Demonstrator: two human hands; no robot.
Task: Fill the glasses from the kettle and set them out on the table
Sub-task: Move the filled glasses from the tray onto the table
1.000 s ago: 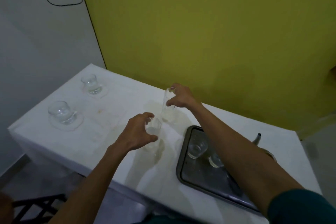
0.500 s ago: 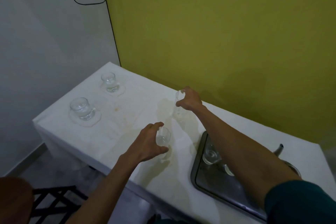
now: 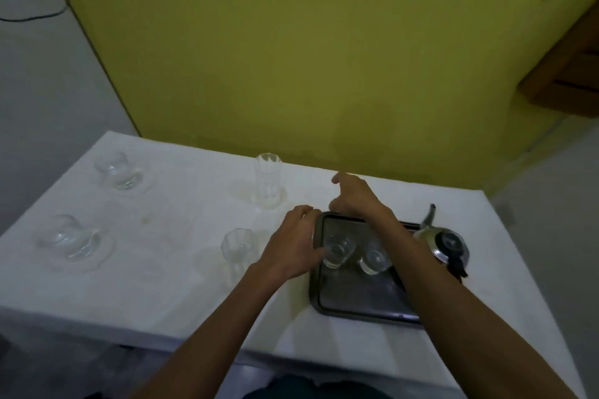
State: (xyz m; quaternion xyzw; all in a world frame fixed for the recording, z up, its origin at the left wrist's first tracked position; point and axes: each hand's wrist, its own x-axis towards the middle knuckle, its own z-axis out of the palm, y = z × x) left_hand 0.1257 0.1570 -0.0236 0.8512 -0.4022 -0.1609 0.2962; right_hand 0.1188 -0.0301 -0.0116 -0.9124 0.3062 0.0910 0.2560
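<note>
On the white table (image 3: 181, 288), a tall clear glass (image 3: 267, 180) stands near the far edge and a shorter faceted glass (image 3: 240, 248) nearer me; both stand free. Two small glasses (image 3: 337, 251) (image 3: 374, 259) sit in the dark metal tray (image 3: 356, 304). A steel kettle (image 3: 447, 243) stands at the tray's right. My left hand (image 3: 291, 243) reaches over the tray's left rim, fingertips at the left small glass, holding nothing. My right hand (image 3: 353, 197) hovers over the tray's far edge, fingers loose, forefinger extended, empty.
Two glass cups on clear saucers (image 3: 118, 170) (image 3: 69, 236) stand at the table's left end. A yellow wall runs right behind the table. A wooden piece of furniture (image 3: 567, 74) is at the upper right.
Both hands let go of the tall and short glasses, which now stand on the table. The hands moved right to the tray, and the view swung right.
</note>
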